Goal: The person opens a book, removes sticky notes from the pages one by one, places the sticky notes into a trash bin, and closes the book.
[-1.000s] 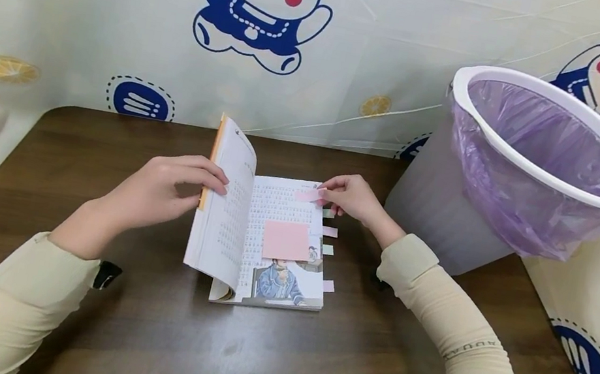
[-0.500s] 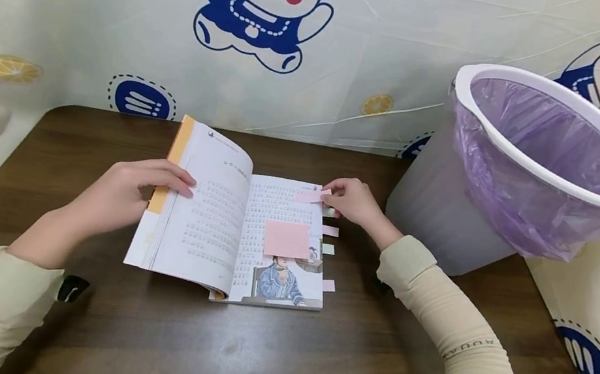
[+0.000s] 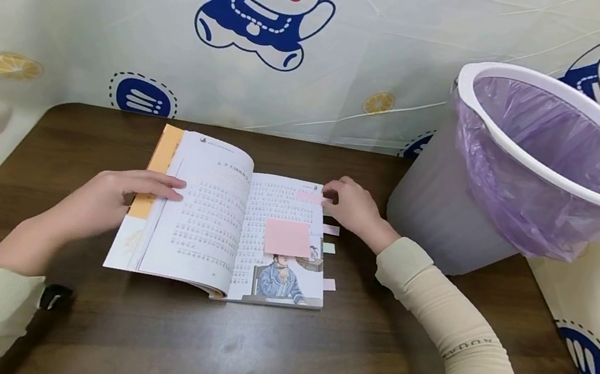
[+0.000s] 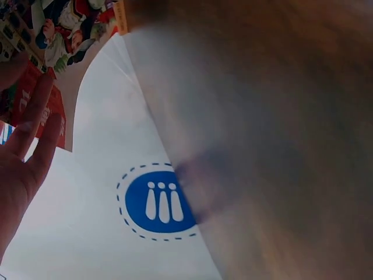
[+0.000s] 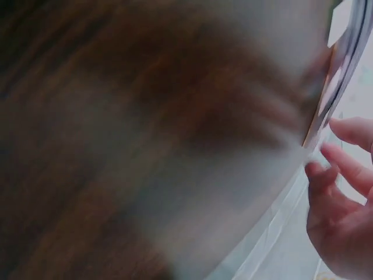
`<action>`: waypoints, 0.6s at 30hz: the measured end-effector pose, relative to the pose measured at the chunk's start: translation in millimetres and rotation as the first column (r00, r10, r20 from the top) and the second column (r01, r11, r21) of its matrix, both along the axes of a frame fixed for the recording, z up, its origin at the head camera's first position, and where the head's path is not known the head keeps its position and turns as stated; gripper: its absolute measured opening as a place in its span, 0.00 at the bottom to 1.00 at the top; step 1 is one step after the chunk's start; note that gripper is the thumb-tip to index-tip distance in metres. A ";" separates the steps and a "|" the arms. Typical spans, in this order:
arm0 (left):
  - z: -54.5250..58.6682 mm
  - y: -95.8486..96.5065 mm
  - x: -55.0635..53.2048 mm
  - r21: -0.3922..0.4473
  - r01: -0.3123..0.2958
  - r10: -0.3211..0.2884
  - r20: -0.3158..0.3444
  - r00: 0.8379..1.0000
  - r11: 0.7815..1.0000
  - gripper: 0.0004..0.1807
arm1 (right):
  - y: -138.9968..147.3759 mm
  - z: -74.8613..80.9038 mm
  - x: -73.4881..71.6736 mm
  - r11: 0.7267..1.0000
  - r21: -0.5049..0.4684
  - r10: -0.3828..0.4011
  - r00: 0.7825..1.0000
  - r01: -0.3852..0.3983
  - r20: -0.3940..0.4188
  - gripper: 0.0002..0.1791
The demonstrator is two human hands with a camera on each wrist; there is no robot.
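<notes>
An open book (image 3: 209, 211) lies on the brown table, its left pages and orange-edged cover tilted up. My left hand (image 3: 114, 195) grips that left half by its outer edge. Two fingers show on the page; in the left wrist view, fingers (image 4: 38, 116) lie against the colourful cover (image 4: 64, 35). My right hand (image 3: 354, 208) is at the right page's upper outer edge, where thumb and fingertips pinch the end of a pink sticky tab (image 3: 307, 197). A square pink sticky note (image 3: 288, 238) lies mid-page, above a picture of a figure in blue.
Pink and green index tabs (image 3: 329, 248) stick out from the book's right edge. A pale waste bin (image 3: 442, 191) with a purple liner (image 3: 522, 178) stands right of the book. A printed cloth (image 3: 359, 45) hangs behind the table (image 3: 224, 353).
My left hand has swung the book's left half leftward and down, so it lies wider open. The right hand stays at the page edge, and the pink tab now lies flatter.
</notes>
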State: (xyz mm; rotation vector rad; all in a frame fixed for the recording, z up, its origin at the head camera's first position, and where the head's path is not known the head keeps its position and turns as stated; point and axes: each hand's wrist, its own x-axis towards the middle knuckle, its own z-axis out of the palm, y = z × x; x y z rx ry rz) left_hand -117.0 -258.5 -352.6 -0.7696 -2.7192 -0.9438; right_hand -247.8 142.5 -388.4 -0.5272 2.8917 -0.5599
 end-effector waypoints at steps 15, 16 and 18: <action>-11.8 -19.5 12.2 -0.138 0.065 -0.055 0.078 0.995 0.988 0.35 | -6.2 -0.6 11.7 0.949 0.079 0.309 0.950 -0.305 -0.049 0.18; -13.0 -21.0 12.9 -0.149 0.073 -0.063 0.072 0.995 0.986 0.36 | -5.6 -0.3 12.5 0.948 0.079 0.313 0.949 -0.309 -0.046 0.18; -15.6 -24.0 14.3 -0.161 0.093 -0.084 0.066 0.994 0.983 0.38 | -4.3 0.3 14.1 0.944 0.084 0.322 0.946 -0.318 -0.044 0.18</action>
